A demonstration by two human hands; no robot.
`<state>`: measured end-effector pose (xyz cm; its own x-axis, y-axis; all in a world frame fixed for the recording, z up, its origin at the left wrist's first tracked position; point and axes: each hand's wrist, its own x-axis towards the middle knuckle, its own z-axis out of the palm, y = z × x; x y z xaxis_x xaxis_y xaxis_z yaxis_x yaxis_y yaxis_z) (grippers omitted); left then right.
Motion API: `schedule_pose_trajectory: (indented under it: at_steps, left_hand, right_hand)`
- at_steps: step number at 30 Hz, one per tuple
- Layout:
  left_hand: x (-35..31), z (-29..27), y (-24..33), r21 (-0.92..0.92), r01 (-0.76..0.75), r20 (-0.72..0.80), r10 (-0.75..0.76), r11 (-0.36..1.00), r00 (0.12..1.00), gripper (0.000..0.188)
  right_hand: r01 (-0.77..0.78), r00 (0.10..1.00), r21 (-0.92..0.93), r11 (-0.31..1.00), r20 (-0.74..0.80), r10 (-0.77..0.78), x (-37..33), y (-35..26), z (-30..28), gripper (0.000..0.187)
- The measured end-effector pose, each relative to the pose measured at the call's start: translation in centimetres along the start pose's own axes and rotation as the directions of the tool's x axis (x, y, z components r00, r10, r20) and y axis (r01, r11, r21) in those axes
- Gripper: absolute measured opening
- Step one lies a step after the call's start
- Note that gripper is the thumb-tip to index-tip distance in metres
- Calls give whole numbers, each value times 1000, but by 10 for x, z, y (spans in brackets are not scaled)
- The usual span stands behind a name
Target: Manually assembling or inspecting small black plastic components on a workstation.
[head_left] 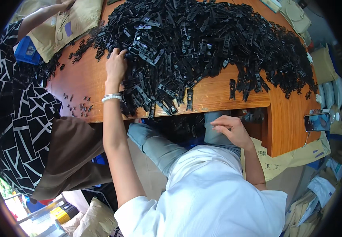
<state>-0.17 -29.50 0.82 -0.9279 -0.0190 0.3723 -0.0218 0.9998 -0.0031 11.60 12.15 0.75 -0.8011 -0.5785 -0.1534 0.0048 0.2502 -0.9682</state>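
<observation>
A large heap of black plastic clips (186,43), long and narrow, covers much of the wooden table (86,75). My left arm stretches forward, and my left hand (116,66) is at the heap's left edge with its fingers bent down against the clips. Its fingertips are partly hidden, so what they grip cannot be made out. Over my lap, just off the table's front edge, my right hand (234,129) is raised with fingers and thumb curled together. Anything between them is too small or hidden to name. Nearest the front edge lies a single clip (189,99).
Small dark pieces (84,106) lie scattered at the table's left front. A co-worker in a patterned top (18,130) stands at left, one arm over a brown sack (70,29) beside a blue bin (27,51). At right, a phone (317,122) rests near the table's edge.
</observation>
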Motion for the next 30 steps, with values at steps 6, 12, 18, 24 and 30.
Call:
schedule_pose_trajectory:
  at_steps: [6, 12, 18, 24, 30]
  left_hand:
    - [-5, -8, -21, -15, -104, -32, 103, 994, 994, 31]
    - [-26, -26, 9, -313, 88, -212, -160, 946, 964, 28]
    - [-49, -57, 105, -880, 68, -90, -305, 470, 948, 22]
    - [-81, -69, 211, -923, 182, 204, 31, 339, 979, 24]
    - [-100, -41, 320, -980, -129, -23, 563, 149, 826, 40]
  right_hand:
    - [-22, 990, 71, 997, -141, 32, -6, 7, -7, 15]
    - [-108, 885, 3, 994, -456, 97, -7, 16, -30, 11]
    - [-126, 579, -372, 920, -780, -236, 9, 15, -55, 7]
    - [-300, 377, -556, 775, -816, -439, 1, 41, -124, 13]
    - [-259, 147, -463, 848, -886, -439, -2, 70, -254, 23]
